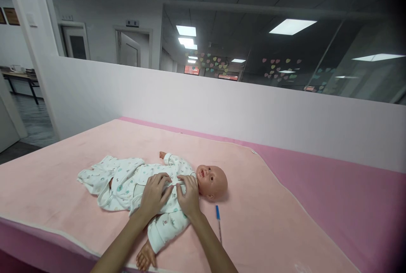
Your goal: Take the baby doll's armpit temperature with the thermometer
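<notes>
A baby doll (212, 182) lies on its back with its head to the right, dressed in a white patterned outfit (122, 180). My left hand (154, 192) rests on the doll's chest, its fingers curved over the cloth. Close beside it, my right hand (188, 192) lies on the upper chest near the neck. The fingertips of both hands meet the fabric at the front of the outfit; whether they pinch it is too small to tell. One doll hand (146, 257) sticks out of the near sleeve.
A blue-capped pen (218, 214) lies right of my right forearm. Under the doll is a pink mat (253, 222) on a darker pink surface (349, 184). A white low wall (222, 108) with glass above stands behind. A table (22, 77) is at the far left.
</notes>
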Demonstrator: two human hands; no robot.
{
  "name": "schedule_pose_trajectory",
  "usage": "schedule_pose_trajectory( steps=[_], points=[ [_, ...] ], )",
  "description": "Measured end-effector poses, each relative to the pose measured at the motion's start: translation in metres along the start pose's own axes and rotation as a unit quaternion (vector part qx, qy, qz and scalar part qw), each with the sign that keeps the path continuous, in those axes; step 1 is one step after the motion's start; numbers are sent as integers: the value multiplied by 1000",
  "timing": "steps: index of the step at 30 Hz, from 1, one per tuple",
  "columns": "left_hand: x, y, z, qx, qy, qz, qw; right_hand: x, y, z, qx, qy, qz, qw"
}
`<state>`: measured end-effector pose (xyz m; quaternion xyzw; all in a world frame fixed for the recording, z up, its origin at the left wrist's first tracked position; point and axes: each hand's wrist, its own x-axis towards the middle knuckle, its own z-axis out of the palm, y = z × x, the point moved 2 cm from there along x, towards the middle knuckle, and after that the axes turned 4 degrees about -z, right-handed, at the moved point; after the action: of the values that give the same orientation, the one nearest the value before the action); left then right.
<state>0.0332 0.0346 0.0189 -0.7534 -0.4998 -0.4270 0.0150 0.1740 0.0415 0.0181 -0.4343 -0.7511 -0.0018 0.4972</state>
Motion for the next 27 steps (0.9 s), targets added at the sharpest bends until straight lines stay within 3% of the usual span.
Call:
schedule_pose_trajectory(
  steps=[11,23,27],
  points=[
    [-1,-1,3,-2,-39,9,999,1,-3,-2,16,12,-17,1000],
    [-2,-6,5,-4,-15,12,1000,2,-1,-2,22,40,17,999],
    [0,-9,0,14,6,30,999,3,0,-1,12,19,18,1000]
  ],
)
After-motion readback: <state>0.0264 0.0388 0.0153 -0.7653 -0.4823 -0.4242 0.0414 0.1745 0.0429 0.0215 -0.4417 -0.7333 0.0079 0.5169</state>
